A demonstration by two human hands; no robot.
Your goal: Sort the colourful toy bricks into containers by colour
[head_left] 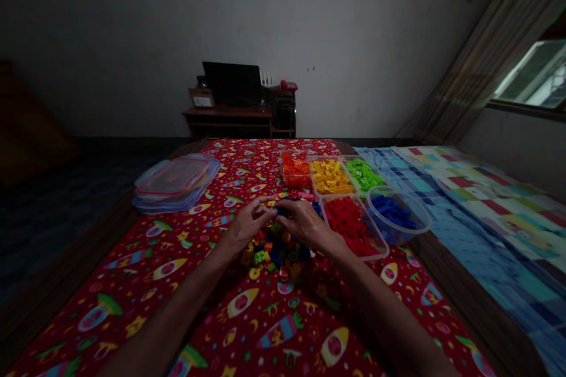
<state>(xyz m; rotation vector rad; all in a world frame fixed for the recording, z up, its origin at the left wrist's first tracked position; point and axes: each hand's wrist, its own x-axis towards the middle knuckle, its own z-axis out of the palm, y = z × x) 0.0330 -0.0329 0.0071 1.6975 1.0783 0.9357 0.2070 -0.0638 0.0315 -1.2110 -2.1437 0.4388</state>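
My left hand [250,221] and my right hand [303,221] meet above a mixed heap of toy building bricks [278,250] on the table. A small blue toy brick [281,211] shows between their fingertips, partly hidden. The fingers of both hands are bent and closed around it. In the heap below lie green, yellow, orange, red and blue pieces, some covered by my hands. Right beside my right hand stands a clear box of red bricks [349,225].
Behind it are clear boxes of orange bricks [295,169], yellow bricks [331,177] and green bricks [363,174]. A round tub [422,221] holds blue bricks. Stacked plastic lids [177,182] lie left on the red patterned tablecloth [168,268]. A bed [477,218] adjoins on the right.
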